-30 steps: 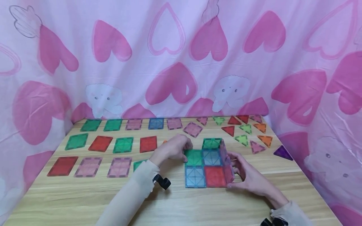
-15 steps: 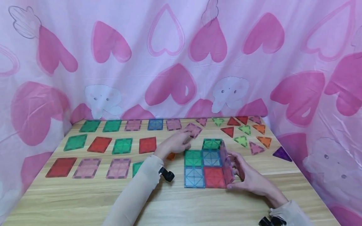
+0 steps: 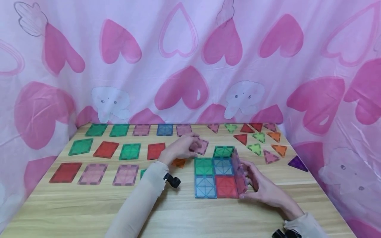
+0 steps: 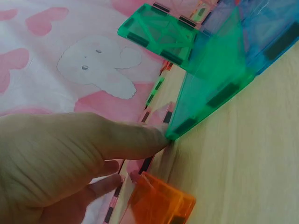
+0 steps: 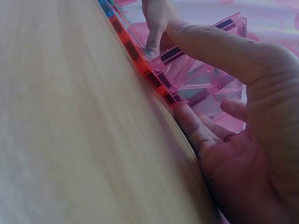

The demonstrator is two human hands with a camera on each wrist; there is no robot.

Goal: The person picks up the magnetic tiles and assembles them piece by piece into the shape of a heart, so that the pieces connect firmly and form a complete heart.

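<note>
My left hand (image 3: 182, 148) pinches a translucent pink square tile (image 3: 203, 147), thumb on one side and fingertips on the other. The thumb tip (image 4: 156, 140) comes right at the corner of the flat green tile (image 4: 215, 79). That green tile, two blue tiles (image 3: 205, 187) and a red tile (image 3: 226, 186) form a flat two-by-two base. An upright green tile (image 3: 224, 151) stands along its back. Upright pink tiles (image 3: 239, 177) make a wall on the right. My right hand (image 3: 262, 185) holds this wall from outside, thumb near the front corner, fingers (image 5: 189, 119) curled behind.
Rows of green, red, pink and blue square tiles (image 3: 129, 151) lie flat at the left and back. Several small triangles (image 3: 254, 148) lie at the back right, with a purple one (image 3: 297, 163) by the table edge. An orange tile (image 4: 161, 200) sits under my left hand.
My left hand moves from beside the base to the pink square tile behind it, then draws that tile nearer and turns it. The right hand and the upright walls stay put.
</note>
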